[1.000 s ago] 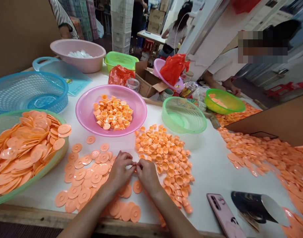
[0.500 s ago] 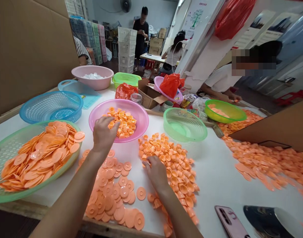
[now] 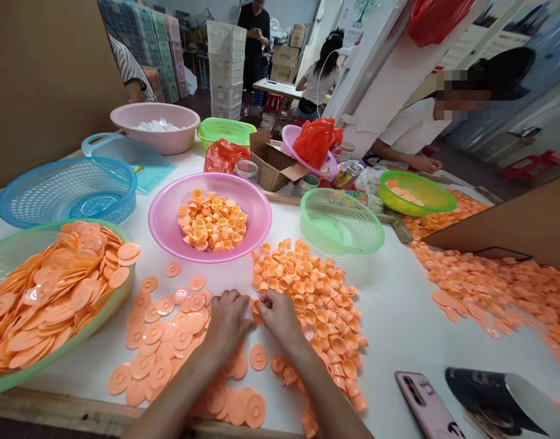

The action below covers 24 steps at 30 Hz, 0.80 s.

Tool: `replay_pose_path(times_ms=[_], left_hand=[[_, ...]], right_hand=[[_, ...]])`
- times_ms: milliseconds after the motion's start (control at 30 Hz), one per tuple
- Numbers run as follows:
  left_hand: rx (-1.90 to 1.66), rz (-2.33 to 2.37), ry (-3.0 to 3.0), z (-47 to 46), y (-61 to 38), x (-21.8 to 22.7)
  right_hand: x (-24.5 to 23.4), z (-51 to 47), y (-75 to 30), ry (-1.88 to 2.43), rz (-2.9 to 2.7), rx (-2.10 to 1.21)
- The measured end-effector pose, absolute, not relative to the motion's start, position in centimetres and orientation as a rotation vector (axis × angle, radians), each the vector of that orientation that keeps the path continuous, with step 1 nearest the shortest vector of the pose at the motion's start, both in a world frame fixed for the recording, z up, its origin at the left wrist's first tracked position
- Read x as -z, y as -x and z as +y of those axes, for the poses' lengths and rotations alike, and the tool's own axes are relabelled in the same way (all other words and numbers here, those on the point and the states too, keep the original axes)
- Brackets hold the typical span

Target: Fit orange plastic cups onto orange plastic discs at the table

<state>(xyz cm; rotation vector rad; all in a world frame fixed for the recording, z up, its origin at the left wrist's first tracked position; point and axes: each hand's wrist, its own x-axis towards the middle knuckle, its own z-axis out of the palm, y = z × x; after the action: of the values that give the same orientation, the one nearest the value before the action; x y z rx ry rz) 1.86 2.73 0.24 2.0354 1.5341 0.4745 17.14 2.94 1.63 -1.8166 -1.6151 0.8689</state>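
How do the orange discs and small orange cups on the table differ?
The discs are flat and ringed at the centre; the cups are deep and hollow. The discs look wider across than the cups. The discs lie by the left hand, the cups by the right hand. Both are orange and spread loosely on the white tabletop.

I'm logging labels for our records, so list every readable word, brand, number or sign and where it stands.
No text reads clearly.
Dark mug: pale script, too blurred.
Cardboard boxes: dark marks, too small.
Wall poster: any print too small.
Small packet: printed, too small.
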Motion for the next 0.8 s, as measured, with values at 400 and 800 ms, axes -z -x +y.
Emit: replay_pose_path(times_ms=[400,800], left_hand=[[-0.492,1.400,-2.106,2.1,-2.9,-0.9],[-0.531,1.360,-1.805,2.8,-4.0,-0.3]], right_hand=[[-2.6,1.0,-20.2,1.994,-1.432,-0.903],[-1.8,1.3,-18.7,1.969,-1.623,-0.876]])
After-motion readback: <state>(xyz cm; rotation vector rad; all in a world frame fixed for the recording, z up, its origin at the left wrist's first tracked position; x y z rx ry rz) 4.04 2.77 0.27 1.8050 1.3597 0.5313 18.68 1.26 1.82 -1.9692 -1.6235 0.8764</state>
